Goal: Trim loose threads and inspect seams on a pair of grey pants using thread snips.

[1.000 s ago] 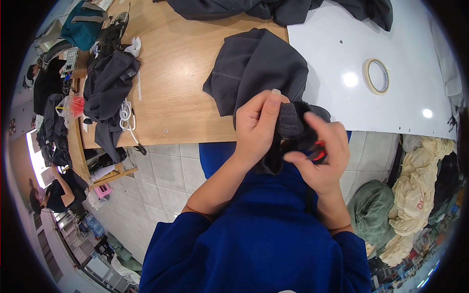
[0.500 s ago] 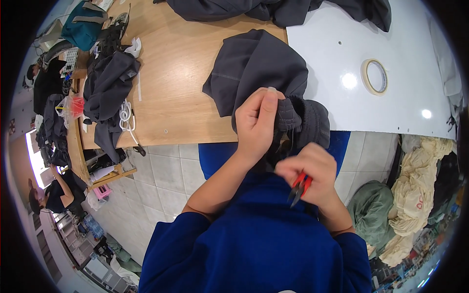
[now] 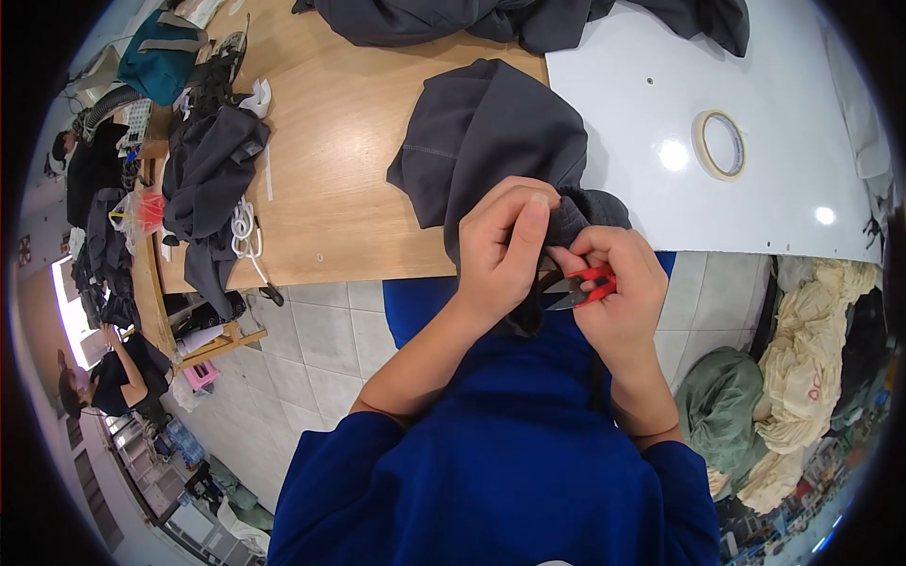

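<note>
A dark grey garment (image 3: pixel 486 132) lies bunched over the table's front edge, its gathered, stitched band toward me. My left hand (image 3: pixel 505 241) is closed on that band, thumb uppermost. Close on its right, my right hand (image 3: pixel 618 283) is curled around thread snips (image 3: pixel 590 288) with red handles. Their dark blades point left, below the band. The right thumb and forefinger meet at the band's edge; whether they pinch cloth or a thread there, I cannot make out.
On the white tabletop section (image 3: pixel 651 132) lies a roll of tape (image 3: pixel 719 144). More dark cloth (image 3: pixel 557 24) lies at the far edge. Another dark garment (image 3: pixel 212 160) and a white cord (image 3: pixel 245 231) are on the left. Cream cloth bundles (image 3: pixel 816 340) stand right; two people work far left.
My right hand has moved up and left to the garment's band beside my left hand, carrying the snips. The snips' blades have turned from pointing down to pointing left.
</note>
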`<state>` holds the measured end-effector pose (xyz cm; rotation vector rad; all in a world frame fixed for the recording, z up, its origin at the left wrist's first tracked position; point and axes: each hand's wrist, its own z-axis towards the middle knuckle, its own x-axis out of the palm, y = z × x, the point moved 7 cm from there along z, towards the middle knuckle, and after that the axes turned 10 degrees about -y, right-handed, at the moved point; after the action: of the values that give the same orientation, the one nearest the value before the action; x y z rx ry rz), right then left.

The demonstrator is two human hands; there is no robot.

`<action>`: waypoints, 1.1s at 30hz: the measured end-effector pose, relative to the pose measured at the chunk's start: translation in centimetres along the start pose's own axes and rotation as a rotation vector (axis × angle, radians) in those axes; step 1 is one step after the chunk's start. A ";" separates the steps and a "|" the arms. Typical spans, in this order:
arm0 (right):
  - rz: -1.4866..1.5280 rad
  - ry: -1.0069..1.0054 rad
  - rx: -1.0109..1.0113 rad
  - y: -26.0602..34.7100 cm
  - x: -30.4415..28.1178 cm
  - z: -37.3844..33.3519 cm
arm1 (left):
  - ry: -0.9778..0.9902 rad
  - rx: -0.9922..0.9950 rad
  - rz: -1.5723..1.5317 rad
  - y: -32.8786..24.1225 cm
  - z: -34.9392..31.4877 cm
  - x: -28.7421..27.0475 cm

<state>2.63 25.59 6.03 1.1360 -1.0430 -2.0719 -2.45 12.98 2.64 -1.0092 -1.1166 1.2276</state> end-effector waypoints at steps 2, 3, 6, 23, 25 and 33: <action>-0.002 0.068 -0.024 0.1 0.5 -0.1 | 0.006 0.062 0.073 -0.3 0.1 0.0; 0.015 0.110 0.038 -0.2 0.5 -0.4 | 0.007 0.060 0.073 -0.2 0.1 0.0; 0.098 0.240 0.190 -1.2 0.5 -1.7 | -0.011 0.038 0.043 0.3 0.0 -0.3; 0.061 0.097 -0.155 -0.5 -1.9 0.3 | -0.046 -0.289 -0.065 2.1 0.2 -0.8; -0.003 0.070 -0.209 -0.3 -2.0 0.3 | -0.046 -0.317 -0.073 2.2 0.0 -0.7; -0.092 -0.008 -0.309 0.2 -2.1 0.0 | 0.014 -0.316 -0.001 1.8 0.0 -0.6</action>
<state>3.70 27.09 7.11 1.0342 -0.6538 -2.2159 -2.75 12.50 0.80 -1.2517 -1.3264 1.0605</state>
